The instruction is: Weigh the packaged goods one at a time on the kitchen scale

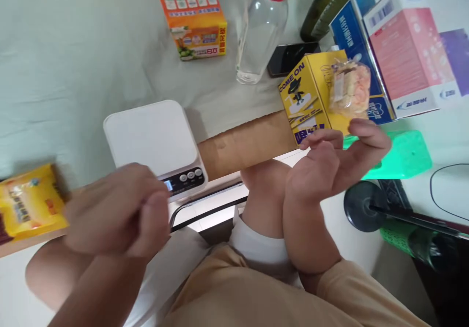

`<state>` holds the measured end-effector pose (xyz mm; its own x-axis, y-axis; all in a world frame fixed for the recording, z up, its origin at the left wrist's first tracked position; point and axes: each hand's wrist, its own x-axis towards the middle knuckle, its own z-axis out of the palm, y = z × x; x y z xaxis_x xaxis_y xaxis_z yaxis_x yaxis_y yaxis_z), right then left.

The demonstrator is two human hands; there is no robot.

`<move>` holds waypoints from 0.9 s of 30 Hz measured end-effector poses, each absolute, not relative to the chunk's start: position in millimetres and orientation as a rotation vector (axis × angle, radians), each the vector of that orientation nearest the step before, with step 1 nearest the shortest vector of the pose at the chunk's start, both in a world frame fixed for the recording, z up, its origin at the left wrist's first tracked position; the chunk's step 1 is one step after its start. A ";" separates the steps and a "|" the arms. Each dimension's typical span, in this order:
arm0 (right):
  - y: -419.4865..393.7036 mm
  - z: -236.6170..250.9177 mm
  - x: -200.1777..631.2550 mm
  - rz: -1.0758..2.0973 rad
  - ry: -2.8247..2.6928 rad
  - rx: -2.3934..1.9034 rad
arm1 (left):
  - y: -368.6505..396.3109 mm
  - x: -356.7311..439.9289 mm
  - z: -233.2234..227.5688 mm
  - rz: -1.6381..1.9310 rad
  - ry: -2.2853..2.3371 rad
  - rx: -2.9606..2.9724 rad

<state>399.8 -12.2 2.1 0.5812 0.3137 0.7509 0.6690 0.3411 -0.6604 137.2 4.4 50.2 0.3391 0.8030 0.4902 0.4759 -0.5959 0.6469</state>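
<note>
My left hand [119,210] is curled into a fist over the front left corner of a white kitchen scale [150,134]. Nothing sticks out of it; its palm side is hidden. The scale's plate is bare, and its small display is lit beside my thumb. My right hand [337,161] is raised with its fingers bent and apart, in front of a yellow box [304,100] printed "COME ON". A clear-wrapped snack packet [351,88] lies against that box, just beyond my fingertips; whether they touch it I cannot tell.
A yellow snack bag [32,202] lies at the left. Farther back stand an orange box [198,24], a clear bottle [260,34] and a dark green bottle [331,5] near a phone [289,58]. A pink box [406,49], blue box [357,34] and green case [406,153] are at right.
</note>
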 end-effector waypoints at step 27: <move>-49.9 28.0 401.8 0.136 -0.900 -1.533 | 16.3 340.1 42.9 1.057 0.687 1.933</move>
<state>401.8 -49.9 28.0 0.6848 0.5999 0.4139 0.4505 0.0980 -0.8874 340.1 16.3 42.9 0.5007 0.7564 0.4210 0.0778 -0.5237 0.8484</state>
